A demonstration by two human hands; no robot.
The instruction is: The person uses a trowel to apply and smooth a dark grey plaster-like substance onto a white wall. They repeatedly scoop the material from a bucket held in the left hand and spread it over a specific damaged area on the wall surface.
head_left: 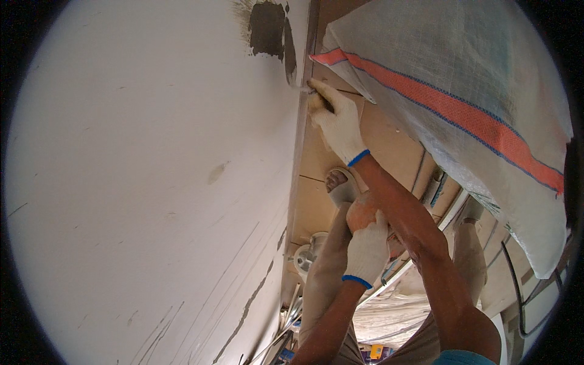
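Observation:
My right hand (334, 118), in a cream knit glove with a blue cuff, reaches up to the wall's edge. Its fingers are closed on a small tool (305, 90) whose pale end touches the wall just below a dark grey patch (266, 29) and smear. My left hand (365, 252), gloved alike, is lower down, below my right forearm, closed on an orange-brown thing (364, 208) that I cannot make out. The white wall (152, 152) fills the left side, with scratches and a long grey crack near the bottom.
A big woven sack (486, 79) with an orange stripe covers the upper right. My sandalled foot (337, 182) stands on tan tiles (316, 152), near white round fittings (307, 258). Long thin rods (293, 307) lie lower down; black bent bars (517, 286) are at right.

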